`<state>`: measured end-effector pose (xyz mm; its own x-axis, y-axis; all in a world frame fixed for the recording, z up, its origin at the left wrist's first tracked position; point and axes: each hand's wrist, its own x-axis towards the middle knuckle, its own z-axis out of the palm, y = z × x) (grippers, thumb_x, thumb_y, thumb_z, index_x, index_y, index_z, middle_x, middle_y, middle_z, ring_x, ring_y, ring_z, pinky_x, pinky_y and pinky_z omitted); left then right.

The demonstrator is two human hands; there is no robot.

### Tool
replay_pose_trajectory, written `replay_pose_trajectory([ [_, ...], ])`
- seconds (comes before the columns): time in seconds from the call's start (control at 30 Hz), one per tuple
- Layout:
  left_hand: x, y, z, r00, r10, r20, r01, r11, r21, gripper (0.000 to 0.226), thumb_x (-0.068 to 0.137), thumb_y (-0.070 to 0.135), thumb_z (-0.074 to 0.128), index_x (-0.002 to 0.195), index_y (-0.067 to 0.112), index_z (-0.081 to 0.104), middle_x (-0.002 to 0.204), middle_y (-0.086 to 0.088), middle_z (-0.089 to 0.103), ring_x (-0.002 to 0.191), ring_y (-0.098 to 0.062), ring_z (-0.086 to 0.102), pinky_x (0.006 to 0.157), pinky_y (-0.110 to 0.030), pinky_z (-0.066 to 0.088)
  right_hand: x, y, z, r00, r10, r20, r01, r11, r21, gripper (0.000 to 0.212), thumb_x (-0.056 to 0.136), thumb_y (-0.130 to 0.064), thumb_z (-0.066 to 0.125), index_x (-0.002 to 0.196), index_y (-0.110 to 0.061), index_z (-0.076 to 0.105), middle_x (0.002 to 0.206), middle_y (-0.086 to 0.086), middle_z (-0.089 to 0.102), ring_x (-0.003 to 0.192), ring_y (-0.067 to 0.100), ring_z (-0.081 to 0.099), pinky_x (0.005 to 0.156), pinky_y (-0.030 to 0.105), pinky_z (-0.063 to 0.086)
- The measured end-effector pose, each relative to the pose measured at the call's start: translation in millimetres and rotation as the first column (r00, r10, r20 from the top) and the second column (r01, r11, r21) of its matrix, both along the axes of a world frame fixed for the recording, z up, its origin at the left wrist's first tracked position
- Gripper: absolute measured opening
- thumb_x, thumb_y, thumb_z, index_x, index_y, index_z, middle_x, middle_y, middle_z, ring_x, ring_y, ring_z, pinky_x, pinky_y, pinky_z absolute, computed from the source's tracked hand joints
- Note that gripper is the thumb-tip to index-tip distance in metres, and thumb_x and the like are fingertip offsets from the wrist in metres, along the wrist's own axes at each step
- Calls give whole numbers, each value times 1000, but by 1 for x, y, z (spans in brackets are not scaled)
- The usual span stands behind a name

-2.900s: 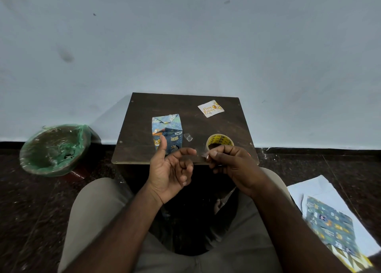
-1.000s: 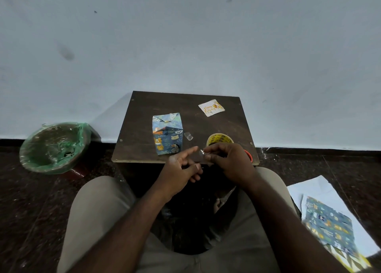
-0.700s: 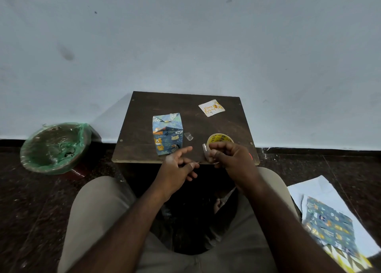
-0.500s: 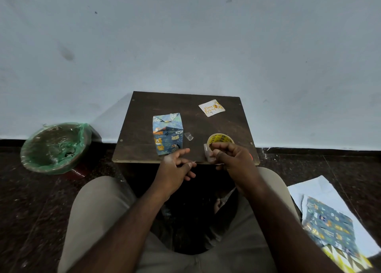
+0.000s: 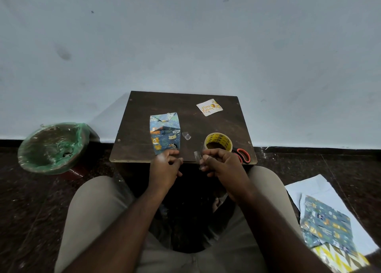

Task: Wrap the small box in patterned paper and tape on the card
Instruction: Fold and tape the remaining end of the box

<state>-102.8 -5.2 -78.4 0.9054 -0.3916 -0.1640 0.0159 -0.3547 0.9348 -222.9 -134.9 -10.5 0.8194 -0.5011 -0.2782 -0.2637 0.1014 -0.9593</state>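
Right hand [image 5: 223,166]: pinches faint clear tape [image 5: 197,157].
Left hand [image 5: 165,168]: curled; hold unclear.
Scissors [image 5: 243,154]: blades behind right hand.

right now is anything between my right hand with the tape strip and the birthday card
Yes: the tape roll stands on the table almost straight between the right hand, which pinches the tape strip, and the card. The way above the roll looks free.

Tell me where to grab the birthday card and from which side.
Best pinch the near corner of the card, coming from above with the left hand. It lies flat and skewed on the table, so a corner points at you; the right hand pinches a tape piece.
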Motion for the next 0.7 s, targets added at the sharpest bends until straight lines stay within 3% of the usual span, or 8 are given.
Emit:
replay_pose_trajectory([
  [0.1,3,-1,-7,997,32,67,-36,997,63,15,92,14,69,107,14,65,78,3,71,50,-14,66,56,-28,54,1,2,1,1000,13,-8,-13,1000,9,16,97,-12,60,113,-10,65,96,13,74,75,14,65,68,24,52],
  [0.2,4,-2,-14,991,54,123,-69,991,117,11,91,17,70,100,13,66,74,4,68,47,-9,64,55,-27,53,2,4,0,1000,18,-10,-18,1000,12,16,97,-12,60,112,-11,65,95,11,74,75,13,65,67,23,52],
  [0.4,-1,-10,-18,979,27,200,-42,997,68,6,91,18,69,95,15,66,80,1,70,48,-10,63,54,-28,54,2,6,-3,999,25,-23,-25,1000,-5,16,97,-14,61,112,-13,66,94,8,75,76,12,67,69,25,52],
  [0.5,-2,-15,-18,965,3,262,-25,997,79,8,90,25,71,88,18,66,75,3,68,56,-13,65,56,-32,55,3,7,-3,999,30,-28,-30,999,-11,17,97,-14,61,113,-13,66,92,7,75,76,12,67,69,25,53],
  [0.7,1,-14,-24,927,-51,372,-54,962,267,14,90,35,68,86,21,67,76,3,67,71,-19,64,65,-39,55,1,9,-5,999,28,-32,-28,1000,-6,16,96,-14,62,111,-13,66,92,9,75,75,13,67,69,26,53],
])
